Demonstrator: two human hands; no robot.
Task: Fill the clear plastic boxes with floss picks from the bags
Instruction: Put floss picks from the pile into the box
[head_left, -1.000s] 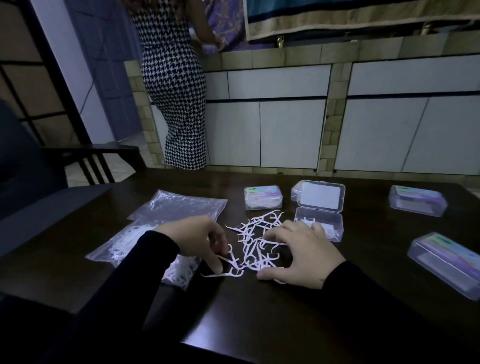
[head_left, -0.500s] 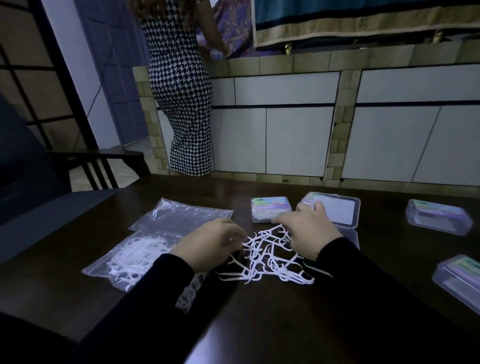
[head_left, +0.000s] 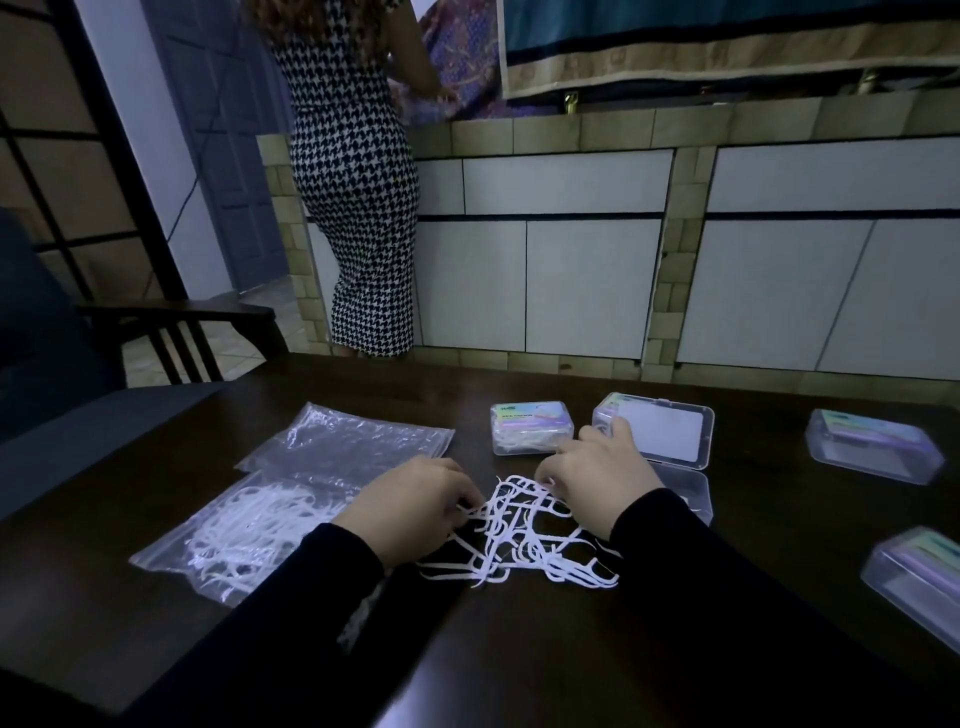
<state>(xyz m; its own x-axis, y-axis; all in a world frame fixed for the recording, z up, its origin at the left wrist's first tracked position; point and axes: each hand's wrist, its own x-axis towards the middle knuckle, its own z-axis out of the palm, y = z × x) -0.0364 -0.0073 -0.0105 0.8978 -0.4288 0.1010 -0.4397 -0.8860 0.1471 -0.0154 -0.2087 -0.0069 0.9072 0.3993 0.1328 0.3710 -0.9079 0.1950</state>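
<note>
A loose pile of white floss picks (head_left: 524, 535) lies on the dark table (head_left: 519, 649) between my hands. My left hand (head_left: 410, 512) curls over the pile's left edge, fingertips among the picks. My right hand (head_left: 597, 478) reaches over the pile's far right edge with fingers bent onto the picks. Just behind my right hand stands an open clear box (head_left: 675, 488) with its lid (head_left: 660, 428) raised. A closed box holding picks (head_left: 532, 427) sits left of it. A bag of floss picks (head_left: 249, 530) lies at the left.
An empty clear bag (head_left: 348, 441) lies behind the full one. Two more closed clear boxes sit at the right, one further back (head_left: 872, 444) and one nearer (head_left: 917, 582). A person in a houndstooth dress (head_left: 358, 182) stands at the counter beyond the table. A dark chair (head_left: 171, 332) is at left.
Both hands moved forward over the pile and drew the picks together. My right hand shifted from the pile's near side to its far side by the open box.
</note>
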